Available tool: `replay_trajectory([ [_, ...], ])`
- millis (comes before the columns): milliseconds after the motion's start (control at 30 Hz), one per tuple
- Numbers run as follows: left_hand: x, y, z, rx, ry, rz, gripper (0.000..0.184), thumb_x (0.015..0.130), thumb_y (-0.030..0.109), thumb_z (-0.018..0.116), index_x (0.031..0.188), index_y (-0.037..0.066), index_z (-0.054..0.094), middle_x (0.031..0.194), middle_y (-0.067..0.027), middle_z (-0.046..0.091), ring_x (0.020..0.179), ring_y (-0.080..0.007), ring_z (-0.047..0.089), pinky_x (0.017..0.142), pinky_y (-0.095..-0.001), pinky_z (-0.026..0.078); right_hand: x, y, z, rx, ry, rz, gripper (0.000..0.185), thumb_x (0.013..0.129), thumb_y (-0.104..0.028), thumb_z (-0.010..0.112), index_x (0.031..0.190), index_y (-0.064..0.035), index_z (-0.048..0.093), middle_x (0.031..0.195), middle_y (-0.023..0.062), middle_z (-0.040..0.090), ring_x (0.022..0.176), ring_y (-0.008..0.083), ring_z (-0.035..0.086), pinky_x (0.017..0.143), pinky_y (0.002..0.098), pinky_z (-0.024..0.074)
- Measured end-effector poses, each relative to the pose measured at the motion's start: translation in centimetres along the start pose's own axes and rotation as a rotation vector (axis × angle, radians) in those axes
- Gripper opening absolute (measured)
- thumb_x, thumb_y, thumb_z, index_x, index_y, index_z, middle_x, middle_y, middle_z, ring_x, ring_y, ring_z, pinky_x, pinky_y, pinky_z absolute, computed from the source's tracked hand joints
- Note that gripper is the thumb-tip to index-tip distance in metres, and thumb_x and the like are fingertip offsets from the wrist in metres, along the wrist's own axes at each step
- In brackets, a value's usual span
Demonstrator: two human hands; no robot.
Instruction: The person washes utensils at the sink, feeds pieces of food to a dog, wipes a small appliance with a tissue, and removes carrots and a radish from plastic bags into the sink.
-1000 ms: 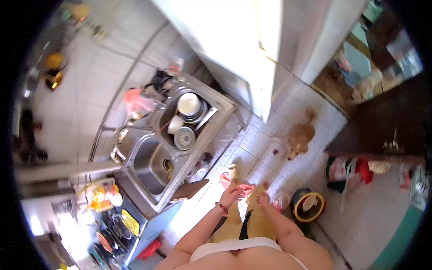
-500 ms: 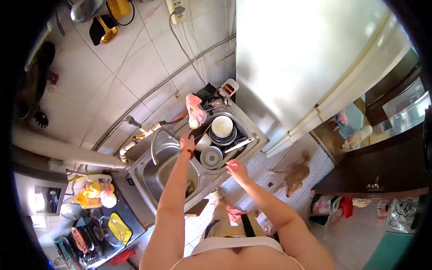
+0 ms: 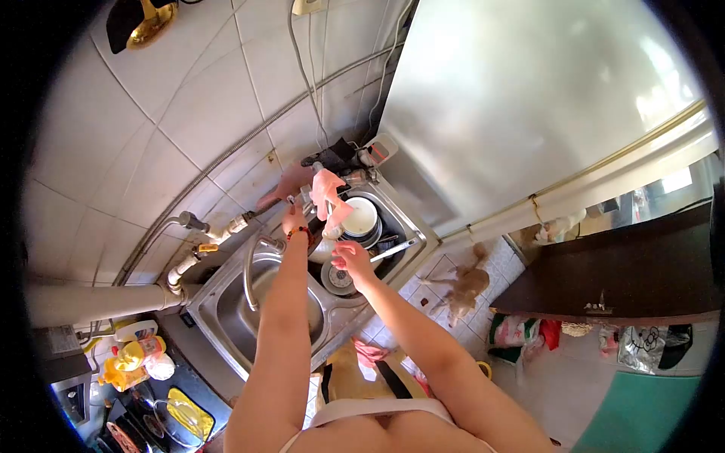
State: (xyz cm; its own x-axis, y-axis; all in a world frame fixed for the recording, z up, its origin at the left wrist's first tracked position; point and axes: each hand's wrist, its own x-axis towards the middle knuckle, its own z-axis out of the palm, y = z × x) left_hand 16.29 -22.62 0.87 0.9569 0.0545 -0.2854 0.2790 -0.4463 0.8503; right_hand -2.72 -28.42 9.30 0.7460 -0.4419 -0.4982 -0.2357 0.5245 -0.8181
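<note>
My left hand, with a beaded bracelet at the wrist, is behind the sink near the wall. Its fingers are closed on a blurred pink thing, which looks like a rubber glove. Another pink glove-like thing hangs over the back rim, just right of this hand. My right hand is above the right basin, fingers loosely bent and apart, holding nothing. Below and beside it are a round strainer-like lid, stacked white bowls and a pale handle.
The left basin has a curved faucet. Pipes run along the tiled wall. A large fridge stands at the right. A brown dog is on the floor. Bottles and a yellow tray are at lower left.
The view has moved closer to the sink. Both hands have gone from low in front of the body to over the sink, the left reaching farther back; the pink thing by it is now blurred.
</note>
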Motion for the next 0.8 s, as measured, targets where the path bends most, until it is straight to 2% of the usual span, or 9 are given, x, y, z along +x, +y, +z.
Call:
replay_trajectory([
  [100, -3.4, -2.1, 1.0, 0.126, 0.115, 0.096, 0.035, 0.081, 0.031, 0.058, 0.096, -0.001, 0.060, 0.087, -0.0168, 0.064, 0.077, -0.0268, 0.061, 0.072, -0.0345, 0.046, 1.5, 0.1, 0.6, -0.002, 0.035, -0.042, 0.017, 0.084, -0.007, 0.054, 0.100, -0.0031, 0.055, 0.081, 0.0048, 0.060, 0.064, 0.0110, 0.057, 0.057, 0.0237, 0.0461],
  [167, -8.7, 0.2, -1.6, -0.408, -0.215, 0.311, 0.029, 0.076, 0.020, 0.064, 0.094, -0.001, 0.060, 0.084, -0.0148, 0.064, 0.074, -0.0208, 0.062, 0.067, -0.0319, 0.047, 2.7, 0.6, 0.7, -0.017, 0.045, -0.091, 0.017, 0.083, -0.005, 0.055, 0.099, -0.0018, 0.055, 0.081, 0.0047, 0.060, 0.064, 0.0105, 0.056, 0.057, 0.0240, 0.0462],
  [300, -14.7, 4.2, -4.6, -0.102, -0.218, 0.356, 0.022, 0.072, 0.009, 0.064, 0.091, -0.001, 0.062, 0.078, -0.0135, 0.064, 0.070, -0.0241, 0.063, 0.063, -0.0332, 0.049, 4.3, 1.1, 0.6, -0.228, 0.132, -0.173, 0.007, 0.078, -0.002, 0.058, 0.084, -0.0005, 0.057, 0.069, 0.0051, 0.056, 0.062, 0.0129, 0.055, 0.053, 0.0254, 0.0440],
  [400, -14.3, 5.7, -6.2, 0.031, -0.246, 0.357, 0.025, 0.069, 0.010, 0.066, 0.092, 0.000, 0.061, 0.073, -0.0125, 0.064, 0.066, -0.0212, 0.063, 0.061, -0.0320, 0.049, 3.9, -0.2, 0.8, -0.105, -0.047, -0.037, 0.008, 0.076, -0.003, 0.061, 0.072, -0.0011, 0.054, 0.063, 0.0049, 0.054, 0.057, 0.0141, 0.052, 0.050, 0.0259, 0.0418],
  [500, -12.9, 5.0, -6.3, 0.013, -0.249, 0.449, 0.027, 0.068, 0.011, 0.066, 0.092, 0.000, 0.061, 0.074, -0.0123, 0.064, 0.065, -0.0218, 0.063, 0.061, -0.0321, 0.049, 3.3, 0.2, 1.3, -0.446, -0.009, -0.387, 0.014, 0.076, -0.006, 0.062, 0.068, -0.0026, 0.051, 0.060, 0.0046, 0.051, 0.052, 0.0147, 0.049, 0.048, 0.0257, 0.0397],
  [533, -12.6, 4.7, -6.2, -0.012, -0.289, 0.404, 0.027, 0.070, 0.012, 0.065, 0.093, 0.000, 0.061, 0.075, -0.0120, 0.065, 0.068, -0.0214, 0.063, 0.063, -0.0319, 0.049, 3.3, 0.2, 1.0, -0.758, 0.067, -0.506, 0.011, 0.074, -0.004, 0.062, 0.074, -0.0041, 0.051, 0.063, 0.0038, 0.050, 0.051, 0.0136, 0.047, 0.048, 0.0256, 0.0392],
  [633, -12.3, 5.9, -7.1, 0.038, -0.311, 0.325, 0.027, 0.073, 0.013, 0.064, 0.096, 0.000, 0.061, 0.079, -0.0113, 0.065, 0.072, -0.0204, 0.062, 0.066, -0.0319, 0.048, 3.5, 0.2, 1.7, -0.065, -0.043, -0.056, 0.011, 0.074, -0.005, 0.059, 0.081, -0.0069, 0.051, 0.069, 0.0023, 0.049, 0.053, 0.0122, 0.046, 0.048, 0.0247, 0.0381],
  [700, -10.9, 4.8, -6.3, 0.022, -0.334, 0.332, 0.022, 0.077, 0.014, 0.060, 0.096, 0.003, 0.063, 0.084, -0.0121, 0.066, 0.077, -0.0204, 0.064, 0.070, -0.0329, 0.049, 3.2, -0.1, 2.3, -0.105, -0.026, -0.198, 0.010, 0.075, -0.006, 0.056, 0.084, -0.0089, 0.051, 0.073, 0.0004, 0.048, 0.056, 0.0108, 0.045, 0.049, 0.0232, 0.0383],
  [800, -10.7, 5.6, -6.3, 0.208, -0.347, 0.268, 0.022, 0.077, 0.007, 0.059, 0.098, 0.001, 0.062, 0.088, -0.0113, 0.066, 0.081, -0.0196, 0.063, 0.074, -0.0331, 0.049, 6.4, 5.0, 1.2, -0.367, 0.031, -0.632, 0.012, 0.074, -0.016, 0.063, 0.076, -0.0080, 0.054, 0.065, 0.0019, 0.052, 0.057, 0.0115, 0.048, 0.049, 0.0253, 0.0386],
])
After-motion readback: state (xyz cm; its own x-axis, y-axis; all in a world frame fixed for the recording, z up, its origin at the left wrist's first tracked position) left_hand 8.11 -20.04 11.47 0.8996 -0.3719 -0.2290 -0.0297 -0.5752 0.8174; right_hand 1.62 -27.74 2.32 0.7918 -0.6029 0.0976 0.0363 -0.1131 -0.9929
